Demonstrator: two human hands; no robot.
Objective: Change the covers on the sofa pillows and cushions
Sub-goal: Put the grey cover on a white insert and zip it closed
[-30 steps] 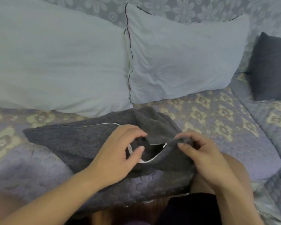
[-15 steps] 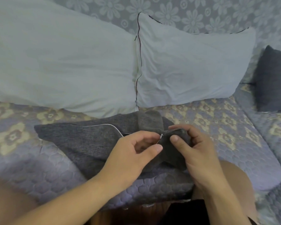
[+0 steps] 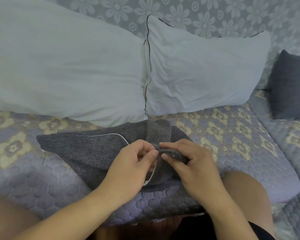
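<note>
My hands (image 3: 158, 163) hide the zipper pull; the dark cushion (image 3: 291, 87) and left pillow (image 3: 59, 70) run off-frame.

A home living room: a corner sofa with a quilted lavender floral seat cover (image 3: 232, 139), against whose flower-patterned back lean 2 bare white pillows (image 3: 68, 66) and a dark grey cushion (image 3: 291, 87).

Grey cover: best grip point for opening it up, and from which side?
Probably the white-edged zipper opening, approached from the near side. The grey cover lies flat and limp on the sofa seat, so that stiffer edge offers a firmer hold. The left hand and right hand already pinch fabric beside it.
</note>
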